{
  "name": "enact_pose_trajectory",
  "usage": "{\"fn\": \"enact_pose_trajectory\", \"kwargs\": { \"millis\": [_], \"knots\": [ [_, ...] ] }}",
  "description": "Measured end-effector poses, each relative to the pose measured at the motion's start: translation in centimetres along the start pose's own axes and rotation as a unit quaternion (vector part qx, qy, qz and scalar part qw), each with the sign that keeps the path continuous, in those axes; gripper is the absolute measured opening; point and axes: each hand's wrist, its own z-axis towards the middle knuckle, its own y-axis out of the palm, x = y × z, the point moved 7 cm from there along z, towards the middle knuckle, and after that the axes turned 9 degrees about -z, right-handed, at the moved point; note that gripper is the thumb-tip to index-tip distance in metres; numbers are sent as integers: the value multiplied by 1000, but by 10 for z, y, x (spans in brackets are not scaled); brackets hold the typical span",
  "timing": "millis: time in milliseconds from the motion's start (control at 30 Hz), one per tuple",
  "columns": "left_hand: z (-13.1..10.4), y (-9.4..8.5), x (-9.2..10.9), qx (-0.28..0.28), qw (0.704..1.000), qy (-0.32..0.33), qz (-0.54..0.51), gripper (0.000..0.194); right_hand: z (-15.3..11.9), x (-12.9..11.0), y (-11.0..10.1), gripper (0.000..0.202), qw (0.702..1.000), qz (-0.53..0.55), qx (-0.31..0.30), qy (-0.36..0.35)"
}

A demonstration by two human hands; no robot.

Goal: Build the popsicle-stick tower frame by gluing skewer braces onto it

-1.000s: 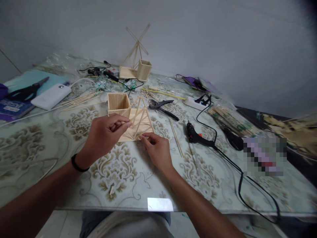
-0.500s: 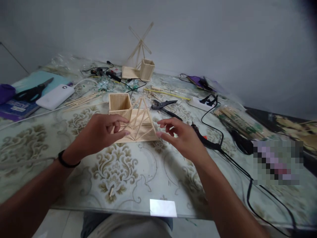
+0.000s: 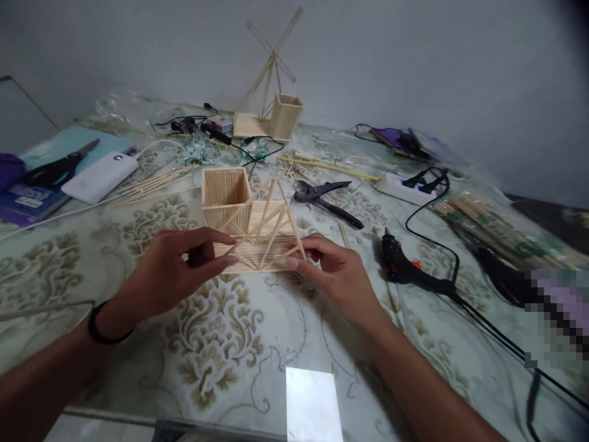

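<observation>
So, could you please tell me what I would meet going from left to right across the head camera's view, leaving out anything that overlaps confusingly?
Purple item at the edge, white power bank, open square stick box, pliers, black glue gun, bagged sticks.

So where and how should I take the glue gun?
Take the glue gun by its handle, I'd say, closing the right hand over it from the near side: it lies with the handle slanting out to the right, while the nozzle points away and may be hot.
</observation>
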Motion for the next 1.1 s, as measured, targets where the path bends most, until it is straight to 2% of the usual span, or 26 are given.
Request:
{"fn": "enact_pose_trajectory", "kwargs": {
  "millis": [133, 300, 400, 667, 867, 1100],
  "knots": [
    [-1, 3, 0, 25, 1000, -3, 1, 22, -3, 4, 6, 13, 1000, 21, -6, 3],
    [-2, 4, 2, 41, 999, -13, -1, 14, -4, 8, 3, 11, 998, 60, 22, 21],
    [-2, 3, 0, 45, 999, -21, 7, 14, -4, 9, 5, 11, 997, 74, 18, 33],
    [-1, 4, -3, 33, 999, -31, 20, 26, -4, 13, 10, 20, 993, 96, 9, 61],
    [-2, 8, -6, 18, 999, -31, 9, 21, -4, 12, 15, 16, 990, 124, -4, 66],
    [-1, 13, -11, -4, 998, -60, -2, 19, -4, 11, 16, 17, 993, 102, -1, 64]
  ]
}}
